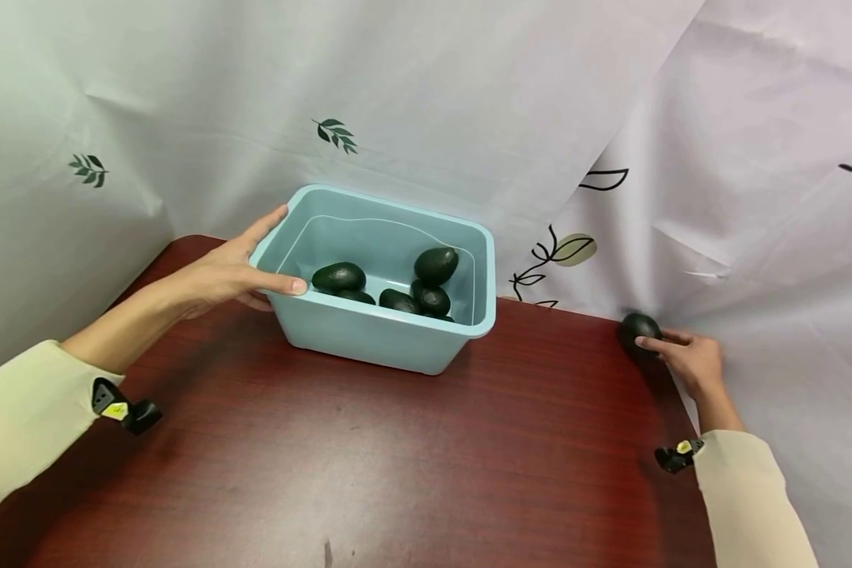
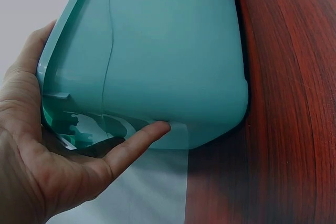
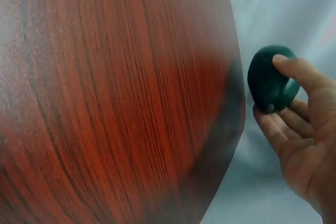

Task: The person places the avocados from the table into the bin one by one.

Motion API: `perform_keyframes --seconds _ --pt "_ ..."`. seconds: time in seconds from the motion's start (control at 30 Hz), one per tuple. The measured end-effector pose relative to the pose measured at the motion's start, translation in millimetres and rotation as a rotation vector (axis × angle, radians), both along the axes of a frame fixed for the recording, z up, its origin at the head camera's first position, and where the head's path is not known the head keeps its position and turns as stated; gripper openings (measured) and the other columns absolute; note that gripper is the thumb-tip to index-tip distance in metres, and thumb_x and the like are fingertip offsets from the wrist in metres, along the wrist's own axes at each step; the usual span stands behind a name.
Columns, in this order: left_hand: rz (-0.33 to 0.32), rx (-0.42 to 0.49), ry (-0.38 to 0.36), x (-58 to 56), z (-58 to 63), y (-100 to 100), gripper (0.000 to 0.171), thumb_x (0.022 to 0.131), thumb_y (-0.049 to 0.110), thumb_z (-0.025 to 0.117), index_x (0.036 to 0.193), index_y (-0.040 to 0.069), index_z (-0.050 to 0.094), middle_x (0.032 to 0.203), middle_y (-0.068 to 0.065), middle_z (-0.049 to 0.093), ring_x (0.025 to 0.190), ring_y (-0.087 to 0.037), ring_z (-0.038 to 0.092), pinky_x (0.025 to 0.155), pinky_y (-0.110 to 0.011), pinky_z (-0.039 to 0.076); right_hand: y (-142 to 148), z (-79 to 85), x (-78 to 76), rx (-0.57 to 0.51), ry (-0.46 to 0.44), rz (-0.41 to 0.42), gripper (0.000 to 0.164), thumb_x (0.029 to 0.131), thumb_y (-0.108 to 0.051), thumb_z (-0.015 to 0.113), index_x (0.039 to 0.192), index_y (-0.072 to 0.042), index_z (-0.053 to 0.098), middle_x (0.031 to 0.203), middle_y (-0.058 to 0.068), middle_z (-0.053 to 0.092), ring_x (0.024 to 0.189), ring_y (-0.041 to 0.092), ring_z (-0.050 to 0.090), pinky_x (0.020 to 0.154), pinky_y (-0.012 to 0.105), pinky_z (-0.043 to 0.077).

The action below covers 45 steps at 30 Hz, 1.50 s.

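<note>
A light blue plastic bin [image 1: 369, 339] stands toward the back of the table with several dark green avocados [image 1: 436, 266] inside. My left hand [image 1: 230, 272] grips its left end, the thumb over the front rim and a finger along the left rim. Seen from the left wrist, one finger [image 2: 139, 142] stretches along the outer wall of the bin [image 2: 178, 51]. Over at the table's far right edge, my right hand [image 1: 692, 363] holds one avocado [image 1: 637, 333]. In the right wrist view the thumb lies on one side of that avocado [image 3: 265, 80], with fingertips at its lower end.
The dark red wood-grain table [image 1: 369, 465] spreads in front of the bin. White cloth [image 1: 468, 95] with printed leaves hangs behind and at both sides, close to the bin and the right hand. The table's right edge [image 3: 243, 103] runs beside the held avocado.
</note>
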<state>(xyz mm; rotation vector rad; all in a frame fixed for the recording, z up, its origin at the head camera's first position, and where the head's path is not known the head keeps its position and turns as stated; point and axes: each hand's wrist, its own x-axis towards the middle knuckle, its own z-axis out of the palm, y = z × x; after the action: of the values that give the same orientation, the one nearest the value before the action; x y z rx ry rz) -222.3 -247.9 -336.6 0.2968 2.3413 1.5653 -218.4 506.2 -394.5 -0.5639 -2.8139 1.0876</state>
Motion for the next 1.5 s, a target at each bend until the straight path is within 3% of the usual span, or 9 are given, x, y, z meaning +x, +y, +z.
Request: perform_keyframes --seconds 0.13,0.3,0.53,0.9,1.3,1.4,1.5 --pt "0.001 -0.003 -0.002 0.1 0.0 0 0.124 0.098 0.029 0.088 0.178 0.056 -0.004 0.174 -0.020 0.035 0.148 -0.044 0.053 0.099 -0.066 0.066 0 2.6 -0.2 -0.032 -0.006 -0.007 0.088 0.093 -0.055 0.092 0.158 0.000 0.064 0.100 -0.035 0.057 0.086 -0.014 0.063 0.075 0.012 0.055" --pt "0.000 0.000 -0.004 0.2 -0.4 0 0.124 0.098 0.029 0.087 0.178 0.056 -0.004 0.174 -0.019 0.034 0.149 -0.045 0.052 0.100 -0.067 0.065 -6 9.6 -4.2 -0.027 -0.019 0.003 0.086 0.091 -0.059 0.092 0.157 -0.009 0.067 0.092 -0.043 0.057 0.090 -0.016 0.059 0.081 0.011 0.047" --pt "-0.002 0.000 -0.008 0.0 -0.1 1 0.124 0.098 0.029 0.087 0.178 0.056 -0.004 0.175 -0.019 0.033 0.150 -0.045 0.051 0.100 -0.067 0.065 -23 22.9 -10.5 0.039 0.002 0.037 0.088 0.091 -0.065 0.090 0.156 -0.010 0.068 0.107 -0.036 0.058 0.106 -0.010 0.053 0.090 0.018 0.046" --pt "-0.002 -0.001 0.001 0.5 1.1 1 0.124 0.099 0.029 0.087 0.178 0.055 -0.004 0.175 -0.019 0.033 0.149 -0.045 0.051 0.098 -0.067 0.066 -62 38.7 -24.1 0.028 0.077 0.150 0.077 0.090 -0.056 0.095 0.150 -0.012 0.074 0.121 -0.030 0.068 0.120 -0.005 0.055 0.089 0.013 0.047" --pt "0.002 0.006 -0.002 1.5 1.0 1 0.124 0.099 0.028 0.087 0.179 0.054 -0.005 0.174 -0.021 0.034 0.149 -0.045 0.051 0.099 -0.067 0.066 -106 55.4 -32.8 0.037 0.159 0.224 0.073 0.088 -0.058 0.095 0.145 -0.014 0.079 0.100 -0.041 0.073 0.104 -0.012 0.063 0.089 0.015 0.048" --pt "0.001 0.005 -0.002 1.5 0.7 1 0.124 0.099 0.028 0.086 0.179 0.053 -0.005 0.174 -0.020 0.033 0.149 -0.046 0.051 0.099 -0.067 0.065 -116 61.0 -35.2 0.030 0.178 0.242 0.073 0.089 -0.056 0.096 0.145 -0.014 0.078 0.106 -0.032 0.080 0.098 -0.018 0.066 0.088 0.011 0.049" --pt "-0.001 0.007 0.000 1.8 0.7 1 0.124 0.099 0.028 0.086 0.179 0.053 -0.005 0.175 -0.021 0.033 0.149 -0.046 0.050 0.099 -0.068 0.065 -125 65.8 -37.3 0.039 0.183 0.253 0.072 0.089 -0.056 0.095 0.146 -0.016 0.078 0.120 -0.013 0.085 0.095 -0.021 0.066 0.089 0.011 0.048"
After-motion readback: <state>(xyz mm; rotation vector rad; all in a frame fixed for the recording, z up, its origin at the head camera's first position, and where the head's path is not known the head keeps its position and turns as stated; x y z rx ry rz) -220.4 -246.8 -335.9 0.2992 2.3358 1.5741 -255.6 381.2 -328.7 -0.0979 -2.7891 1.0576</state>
